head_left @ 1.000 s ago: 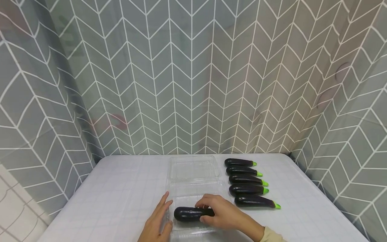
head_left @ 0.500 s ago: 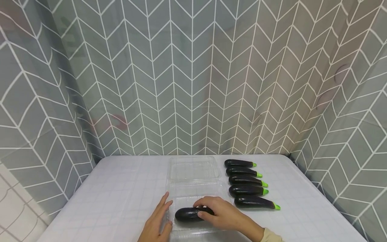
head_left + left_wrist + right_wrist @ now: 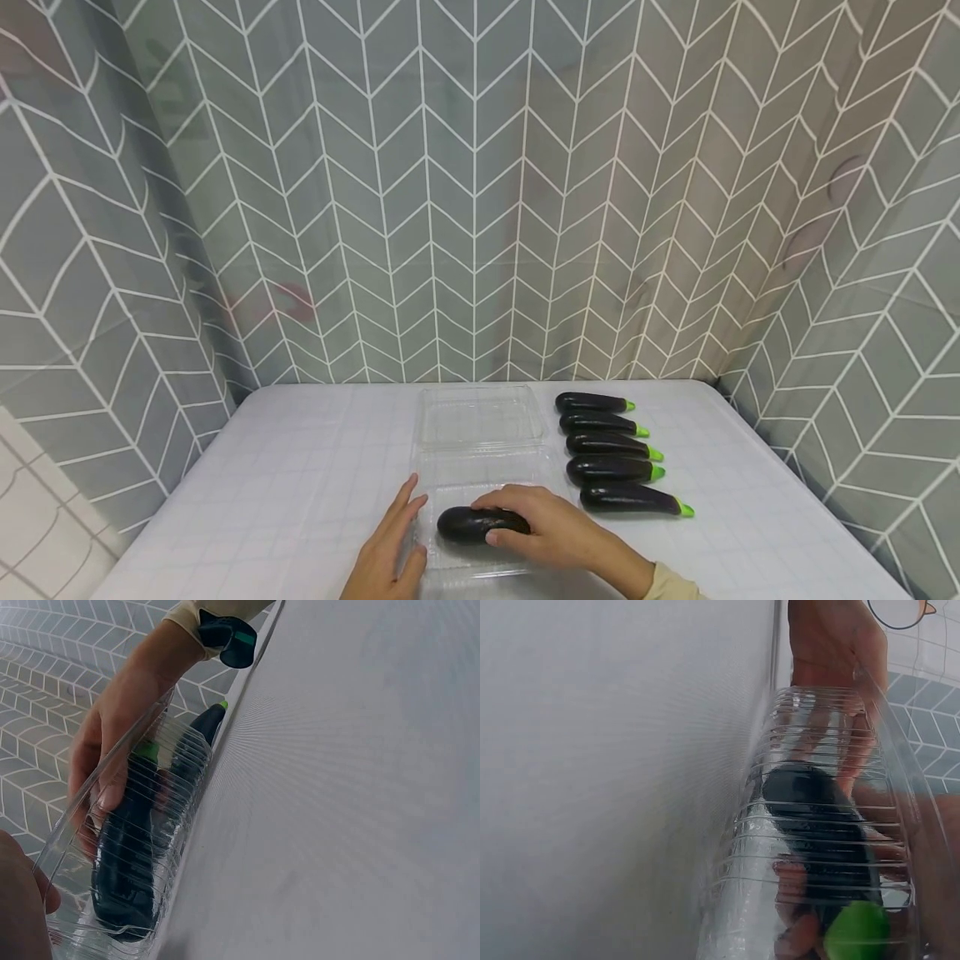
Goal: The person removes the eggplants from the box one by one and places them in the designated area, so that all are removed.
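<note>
Right hand (image 3: 543, 527) curled over the eggplant (image 3: 472, 524) lying in the clear tray (image 3: 480, 467) on the worktop (image 3: 300, 467), left hand (image 3: 390, 550) flat-fingered against the tray edge; eggplant looks firm, light, glossy-slick, so grip mid-body.

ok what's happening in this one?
A person is setting an eggplant into the near half of an open clear clamshell tray on the white table. The right hand grips the eggplant from above, fingers curled over its stem end. The left hand rests flat against the tray's left edge, steadying it. Five more eggplants lie in a row on the table to the right of the tray, green stems pointing right.
</note>
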A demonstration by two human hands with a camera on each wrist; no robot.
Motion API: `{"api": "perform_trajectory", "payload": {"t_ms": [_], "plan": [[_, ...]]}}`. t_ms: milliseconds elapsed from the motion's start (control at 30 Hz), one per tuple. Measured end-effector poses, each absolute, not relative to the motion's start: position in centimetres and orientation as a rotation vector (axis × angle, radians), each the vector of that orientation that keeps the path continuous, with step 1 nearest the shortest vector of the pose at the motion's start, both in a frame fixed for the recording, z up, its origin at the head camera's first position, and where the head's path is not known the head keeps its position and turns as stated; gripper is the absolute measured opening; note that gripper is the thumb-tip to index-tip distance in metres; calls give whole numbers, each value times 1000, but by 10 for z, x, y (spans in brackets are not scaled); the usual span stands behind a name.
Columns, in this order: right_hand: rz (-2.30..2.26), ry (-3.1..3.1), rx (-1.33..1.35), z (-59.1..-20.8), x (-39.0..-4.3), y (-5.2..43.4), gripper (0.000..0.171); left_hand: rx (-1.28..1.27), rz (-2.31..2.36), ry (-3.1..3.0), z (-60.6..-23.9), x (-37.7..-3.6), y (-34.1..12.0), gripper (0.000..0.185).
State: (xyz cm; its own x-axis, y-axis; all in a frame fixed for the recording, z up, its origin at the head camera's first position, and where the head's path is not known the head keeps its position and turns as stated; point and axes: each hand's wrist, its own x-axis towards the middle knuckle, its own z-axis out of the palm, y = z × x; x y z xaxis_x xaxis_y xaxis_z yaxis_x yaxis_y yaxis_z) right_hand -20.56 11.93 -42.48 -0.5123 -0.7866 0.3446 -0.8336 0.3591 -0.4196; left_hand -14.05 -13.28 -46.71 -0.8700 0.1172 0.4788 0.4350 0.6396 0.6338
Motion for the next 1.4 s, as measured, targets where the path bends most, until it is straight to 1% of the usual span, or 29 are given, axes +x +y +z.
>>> {"api": "perform_trajectory", "payload": {"t_ms": [200, 333, 433, 633, 867, 1000, 1133, 1233, 1400], "plan": [[900, -2595, 1472, -424, -206, 119, 44, -485, -1048, -2421, -470, -141, -134, 61], [904, -2540, 1461, -425, -207, 120, 46, -483, -1056, -2399, -471, -141, -133, 61], [946, -2502, 1434, -427, -206, 121, 43, -475, -1110, -2425, -470, -140, -133, 60], [1126, -2500, 1342, -425, -204, 124, 36, -356, -1241, -2615, -464, -140, -132, 56], [1093, -2342, 1313, -418, -204, 125, 35, -487, -1089, -2404, -469, -143, -132, 59], [1110, -2315, 1276, -413, -204, 128, 35, -504, -1039, -2354, -469, -143, -132, 60], [1113, -2302, 1251, -410, -203, 132, 35, -434, -1131, -2489, -464, -142, -132, 57], [1109, -2287, 1249, -408, -202, 135, 35, -336, -1223, -2616, -460, -142, -132, 55], [1139, -2327, 1200, -405, -199, 141, 34, -304, -1234, -2654, -460, -141, -132, 53]]}}
